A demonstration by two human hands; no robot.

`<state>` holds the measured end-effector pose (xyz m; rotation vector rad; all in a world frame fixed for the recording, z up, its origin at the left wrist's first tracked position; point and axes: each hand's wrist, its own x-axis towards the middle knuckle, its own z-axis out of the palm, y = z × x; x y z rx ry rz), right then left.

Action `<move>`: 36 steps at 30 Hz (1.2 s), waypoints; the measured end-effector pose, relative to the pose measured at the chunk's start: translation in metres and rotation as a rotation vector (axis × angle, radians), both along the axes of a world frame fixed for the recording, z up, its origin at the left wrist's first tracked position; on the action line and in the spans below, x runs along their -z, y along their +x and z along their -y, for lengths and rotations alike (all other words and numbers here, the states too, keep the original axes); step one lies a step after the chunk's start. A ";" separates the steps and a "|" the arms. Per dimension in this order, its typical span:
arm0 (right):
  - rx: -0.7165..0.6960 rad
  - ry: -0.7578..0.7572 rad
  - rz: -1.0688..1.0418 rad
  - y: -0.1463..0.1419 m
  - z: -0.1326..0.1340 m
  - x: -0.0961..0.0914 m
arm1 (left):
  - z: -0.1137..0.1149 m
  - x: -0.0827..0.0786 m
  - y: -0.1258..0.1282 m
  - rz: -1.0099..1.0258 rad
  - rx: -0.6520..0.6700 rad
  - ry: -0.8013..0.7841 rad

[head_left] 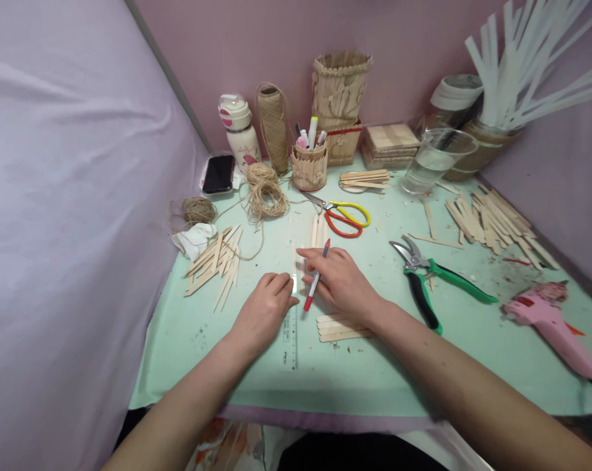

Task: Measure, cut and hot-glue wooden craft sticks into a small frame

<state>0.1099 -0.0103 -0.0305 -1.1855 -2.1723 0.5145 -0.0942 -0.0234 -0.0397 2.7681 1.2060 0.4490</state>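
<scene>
My left hand (269, 304) lies with curled fingers on a clear plastic ruler (290, 343), its thumb and fingertips at the ruler's edge. Between the fingers of my right hand (339, 281) sits a red-capped marker (317, 281), slanting toward me. That hand's fingertips reach a pale craft stick beside the ruler, partly hidden by the fingers. Just beyond lie a few upright-pointing craft sticks (317, 229). Under my right wrist, several craft sticks (337, 328) are lined up side by side. Scissors (342, 212) with red and yellow handles rest past my right hand.
Green-handled pruning shears (423, 275) and a pink glue gun (545, 320) lie at the right. Cut sticks (217, 261) are piled at left, more (496, 222) at right. Twine (266, 196), a bottle (239, 131), a pen holder (309, 169) and a water cup (433, 163) stand behind.
</scene>
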 end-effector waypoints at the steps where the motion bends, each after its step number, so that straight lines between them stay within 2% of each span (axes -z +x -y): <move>1: 0.037 -0.061 -0.057 0.001 0.001 -0.004 | 0.000 0.000 0.000 0.004 0.001 0.001; 6: 0.126 -0.369 -0.364 -0.001 -0.008 -0.017 | 0.000 -0.003 0.001 0.016 0.004 0.028; 11: 0.155 -0.524 -0.460 -0.015 -0.023 -0.008 | -0.001 -0.002 0.000 0.003 0.000 0.012; 17: 0.221 -0.482 -0.416 -0.023 -0.021 0.000 | 0.000 -0.001 0.001 -0.006 -0.013 -0.004; 26: 0.199 -0.419 -0.371 -0.024 -0.020 -0.001 | 0.000 0.000 0.000 -0.001 -0.019 -0.015; 36: 0.197 -0.420 -0.361 -0.024 -0.021 0.001 | 0.000 -0.001 0.001 -0.003 -0.017 -0.003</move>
